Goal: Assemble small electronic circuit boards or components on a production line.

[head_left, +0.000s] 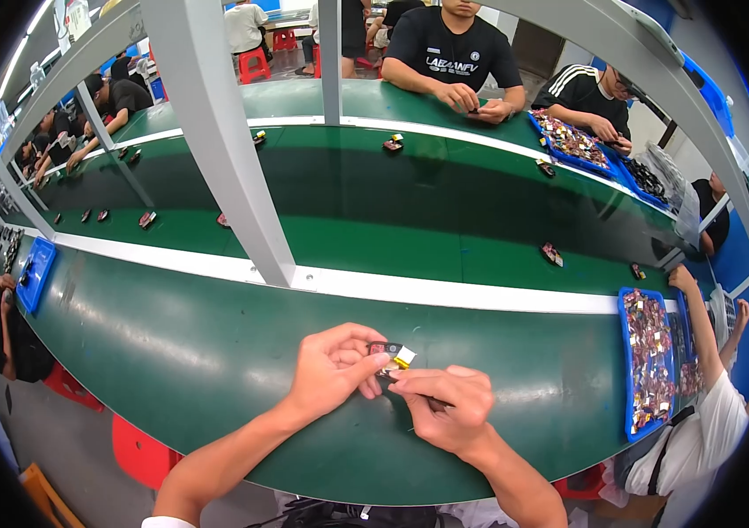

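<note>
Over the green worktop, a small black electronic housing (382,348) sits between the thumb and fingers of my left hand (332,370). Reddish parts show inside it, and a small white and yellow piece (406,357), like a pouch battery, sticks out at its right side. Just below, my right hand (449,405) is closed in a pinch at a small dark part (386,376) close to the housing. My fingertips cover most of that part, so its kind is hidden, and I cannot tell whether it is joined to the housing.
Beyond the white rail (445,292) runs a green conveyor belt (410,211) with scattered small assemblies (551,254). A grey post (216,150) rises ahead on the left. At right lies a blue tray (628,370) full of parts, beside a co-worker's arm (700,326). Other people sit across the belt.
</note>
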